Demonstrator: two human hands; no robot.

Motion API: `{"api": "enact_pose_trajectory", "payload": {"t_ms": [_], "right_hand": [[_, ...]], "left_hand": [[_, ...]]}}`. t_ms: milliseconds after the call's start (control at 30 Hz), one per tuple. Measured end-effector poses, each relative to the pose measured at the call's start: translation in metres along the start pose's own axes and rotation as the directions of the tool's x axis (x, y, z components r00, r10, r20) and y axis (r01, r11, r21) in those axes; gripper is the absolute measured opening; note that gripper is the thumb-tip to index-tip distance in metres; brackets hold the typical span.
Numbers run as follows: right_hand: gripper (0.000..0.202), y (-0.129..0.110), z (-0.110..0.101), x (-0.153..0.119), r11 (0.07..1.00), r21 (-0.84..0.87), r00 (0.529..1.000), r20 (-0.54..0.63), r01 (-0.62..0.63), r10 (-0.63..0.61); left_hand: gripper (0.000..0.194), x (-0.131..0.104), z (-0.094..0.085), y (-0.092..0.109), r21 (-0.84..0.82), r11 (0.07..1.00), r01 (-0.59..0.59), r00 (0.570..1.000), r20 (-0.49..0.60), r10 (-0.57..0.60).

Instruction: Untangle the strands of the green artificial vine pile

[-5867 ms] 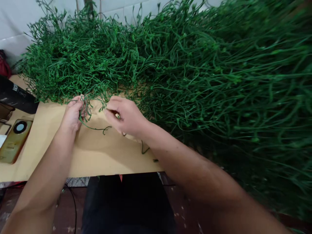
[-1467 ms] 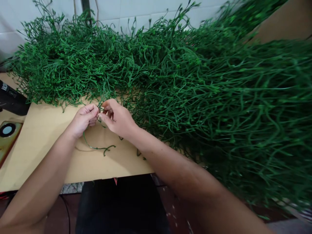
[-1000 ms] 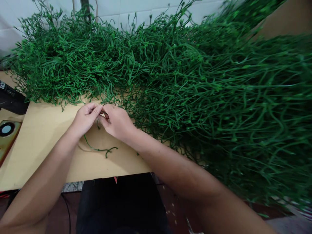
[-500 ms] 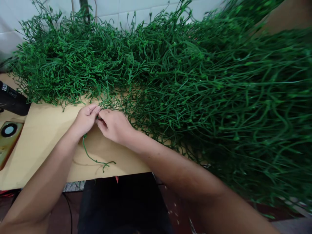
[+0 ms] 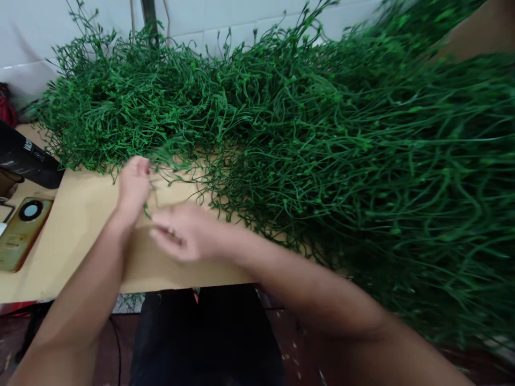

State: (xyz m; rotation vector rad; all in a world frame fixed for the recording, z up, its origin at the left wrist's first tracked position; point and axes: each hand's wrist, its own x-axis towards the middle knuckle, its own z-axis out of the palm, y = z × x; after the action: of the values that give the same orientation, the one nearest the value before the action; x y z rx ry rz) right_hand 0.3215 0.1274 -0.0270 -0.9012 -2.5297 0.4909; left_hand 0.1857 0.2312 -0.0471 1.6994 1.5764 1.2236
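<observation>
My left hand (image 5: 135, 179) is closed over the cardboard, at the near edge of the heap of thin green stems (image 5: 281, 118). From it a green stem (image 5: 147, 210) runs down toward my right hand, and blurred green sprigs (image 5: 171, 153) lie just beyond its fingertips. My right hand (image 5: 183, 231) is smeared by motion, nearer to me and to the right. Its fingers are curled in a pinch; what is inside them is too blurred to make out. The two hands are apart.
Yellowish cardboard (image 5: 88, 225) covers the table. At the left lie a black cylinder with white lettering (image 5: 30, 155) and a gold phone (image 5: 26, 233). The green heap runs along the tiled wall (image 5: 225, 21) and fills the right side.
My hands were together and have come apart; the right has moved down toward me, the left slightly up and left. The stem that hung below them has drawn upward. The view has shifted slightly.
</observation>
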Motion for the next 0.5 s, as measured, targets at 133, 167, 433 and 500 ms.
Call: {"api": "enact_pose_trajectory", "payload": {"t_ms": [133, 167, 433, 500], "right_hand": [[0.021, -0.009, 0.004, -0.003, 0.959, 0.178, 0.975, -0.045, 0.22, -0.215], [0.021, -0.003, 0.002, -0.004, 0.967, 0.185, 0.981, -0.116, 0.177, -0.158], [0.031, 0.063, -0.032, -0.019, 0.868, -0.074, 0.635, -0.713, -0.49, 0.297], [0.019, 0.07, -0.032, -0.021, 0.829, -0.124, 0.588, -0.761, -0.546, 0.274]], "left_hand": [[0.027, 0.013, -0.023, -0.016, -0.076, 0.988, 0.138, 0.979, -0.142, -0.148], [0.026, 0.011, -0.024, -0.014, -0.114, 0.982, 0.149, 0.986, -0.058, -0.156], [0.03, -0.005, -0.013, 0.006, -0.152, 0.97, 0.192, 0.943, 0.301, -0.14], [0.03, -0.005, -0.017, 0.004, -0.163, 0.971, 0.177, 0.938, 0.325, -0.116]]}}
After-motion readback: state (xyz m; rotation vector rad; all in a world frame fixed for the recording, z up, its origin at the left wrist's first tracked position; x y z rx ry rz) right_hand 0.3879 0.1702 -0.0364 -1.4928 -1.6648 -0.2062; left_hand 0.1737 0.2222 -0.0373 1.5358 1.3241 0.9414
